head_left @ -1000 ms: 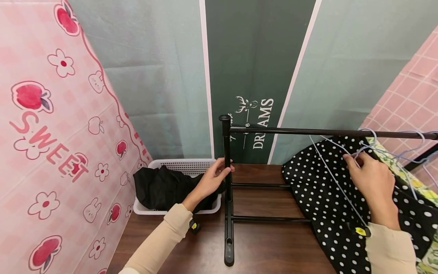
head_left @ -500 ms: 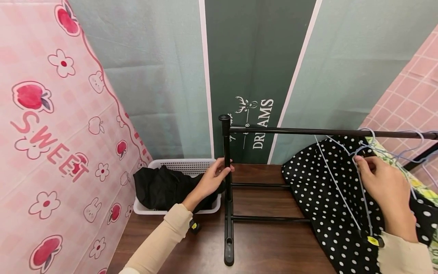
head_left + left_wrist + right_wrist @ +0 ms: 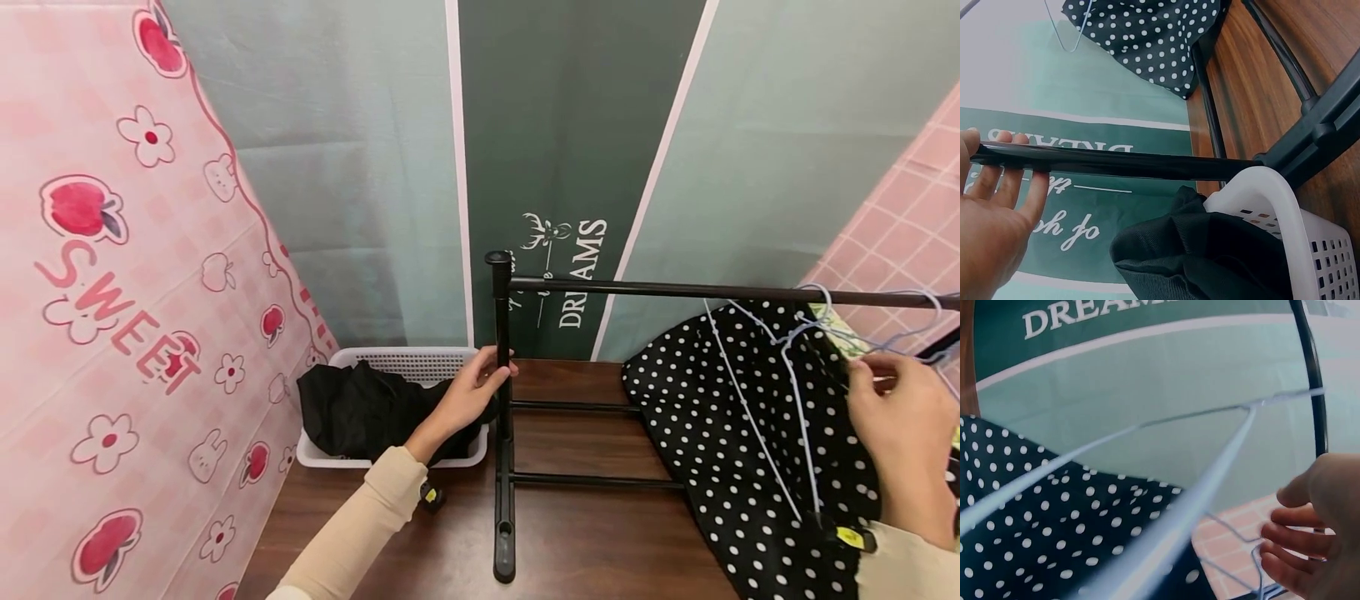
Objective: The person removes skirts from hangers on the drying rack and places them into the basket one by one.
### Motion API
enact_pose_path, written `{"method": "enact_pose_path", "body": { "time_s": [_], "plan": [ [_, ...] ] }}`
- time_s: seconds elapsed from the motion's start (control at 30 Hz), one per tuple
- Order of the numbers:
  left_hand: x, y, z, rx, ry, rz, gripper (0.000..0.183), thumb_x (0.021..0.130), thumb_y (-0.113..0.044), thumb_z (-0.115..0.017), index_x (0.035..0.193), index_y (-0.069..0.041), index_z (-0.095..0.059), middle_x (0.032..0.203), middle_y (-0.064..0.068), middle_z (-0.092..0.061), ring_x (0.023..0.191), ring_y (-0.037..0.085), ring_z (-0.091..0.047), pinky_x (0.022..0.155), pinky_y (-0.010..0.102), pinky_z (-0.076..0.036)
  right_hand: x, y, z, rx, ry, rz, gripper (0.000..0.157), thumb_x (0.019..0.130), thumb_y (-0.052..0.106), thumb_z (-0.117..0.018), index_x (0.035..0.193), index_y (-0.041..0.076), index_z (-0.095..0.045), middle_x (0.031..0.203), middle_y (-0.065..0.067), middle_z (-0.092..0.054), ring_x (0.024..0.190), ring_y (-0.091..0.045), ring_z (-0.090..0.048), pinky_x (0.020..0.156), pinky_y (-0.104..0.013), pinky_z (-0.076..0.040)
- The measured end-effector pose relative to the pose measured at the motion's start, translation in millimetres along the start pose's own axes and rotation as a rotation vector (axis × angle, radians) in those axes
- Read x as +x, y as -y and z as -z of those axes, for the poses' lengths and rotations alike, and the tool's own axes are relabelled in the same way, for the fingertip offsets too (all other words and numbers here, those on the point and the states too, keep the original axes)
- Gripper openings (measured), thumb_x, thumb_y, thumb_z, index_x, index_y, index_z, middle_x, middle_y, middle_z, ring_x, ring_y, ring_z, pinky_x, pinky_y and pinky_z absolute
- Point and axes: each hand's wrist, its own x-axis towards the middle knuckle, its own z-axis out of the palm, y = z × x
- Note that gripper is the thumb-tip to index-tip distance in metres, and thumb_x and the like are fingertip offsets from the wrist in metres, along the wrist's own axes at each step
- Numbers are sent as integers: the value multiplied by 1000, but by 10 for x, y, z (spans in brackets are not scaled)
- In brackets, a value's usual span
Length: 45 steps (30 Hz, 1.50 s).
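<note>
Our left grip [image 3: 463, 393] holds the post [image 3: 502, 317], our right grip [image 3: 903, 425] is loose and empty, and the light-looking hanger [image 3: 801, 417] seems best pinched by its neck.

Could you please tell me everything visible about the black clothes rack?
The black clothes rack looks smooth and slightly glossy; metal or plastic, I can't tell. A capped upright stands on a slotted foot on the brown wood-look surface; a top rail and two lower crossbars run right, the rail leaving view. The person's left grip holds the upright; pale-blue hangers hook over the rail.
</note>
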Motion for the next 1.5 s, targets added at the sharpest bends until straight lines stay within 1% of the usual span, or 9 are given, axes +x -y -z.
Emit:
{"method": "enact_pose_path", "body": {
  "time_s": [0.3, 0.53, 0.97, 1.17, 1.23, 1.3, 1.37, 1.43, 1.5],
  "plan": [
    [-8, 9, -9, 5, -2, 22, 36, 114, -22, -53, 148, -13, -54, 130, 18, -70, 125, 26, -67, 101, 31, -55, 78, -193, 2, 97, 87, -201, 70, 98, 16, -51, 159, -12, -28, 143, -43, -41, 132, -58, -39, 106, -59, -33],
    [-11, 26, -18, -1, -4, 26, 36, 114, -23, -53, 148, -12, -55, 131, 19, -69, 126, 29, -67, 104, 35, -55, 160, -277, 11, 2, 202, -177, 72, 102, 24, -50, 159, -14, -29, 145, -48, -45, 132, -66, -42, 93, -64, -38],
    [7, 39, -28, 7, -7, 33, 37, 114, -23, -53, 150, -13, -54, 130, 12, -70, 127, 25, -67, 110, 45, -54, 277, -274, -41, -74, 252, -170, 66, 110, 37, -37, 154, -12, -37, 149, -47, -40, 135, -72, -34, 105, -72, -30],
    [17, 28, -35, 2, 0, 30, 38, 114, -22, -52, 151, -13, -53, 132, 15, -69, 128, 26, -66, 112, 45, -53, 290, -243, -49, -35, 180, -186, 63, 112, 44, -37, 146, -7, -50, 142, -43, -51, 124, -66, -49, 76, -61, -39],
    [21, 23, -37, 1, 2, 31, 38, 114, -23, -52, 151, -13, -53, 132, 15, -69, 128, 26, -67, 113, 45, -52, 289, -219, -51, -7, 142, -191, 58, 111, 42, -40, 141, -6, -55, 122, -41, -62, 111, -64, -55, 65, -50, -36],
    [24, 20, -37, 2, 3, 35, 38, 114, -23, -52, 151, -13, -53, 131, 14, -70, 128, 25, -67, 113, 44, -52, 287, -195, -52, 20, 109, -214, 53, 111, 41, -42, 136, -3, -59, 84, -19, -74, 84, -44, -65, 59, -40, -35],
    [31, 19, -34, -2, 7, 35, 38, 114, -24, -52, 151, -13, -53, 131, 15, -69, 128, 25, -66, 113, 44, -52, 287, -170, -41, 52, 90, -228, 50, 110, 39, -42, 131, -2, -60, 52, 12, -58, 59, -20, -57, 54, -34, -31],
    [38, 18, -29, -2, 11, 34, 38, 114, -23, -52, 151, -13, -53, 132, 17, -69, 128, 25, -66, 113, 44, -52, 285, -150, -35, 91, 73, -253, 48, 108, 39, -43, 123, -3, -60, 45, 36, -32, 47, 0, -39, 50, -29, -30],
    [41, 15, -24, 0, 9, 29, 38, 114, -23, -52, 151, -12, -53, 132, 18, -69, 128, 26, -66, 112, 45, -53, 278, -128, -37, 126, 49, -261, 46, 105, 38, -43, 115, -4, -60, 46, 38, -31, 46, 6, -32, 49, -25, -29]
  ]
}}
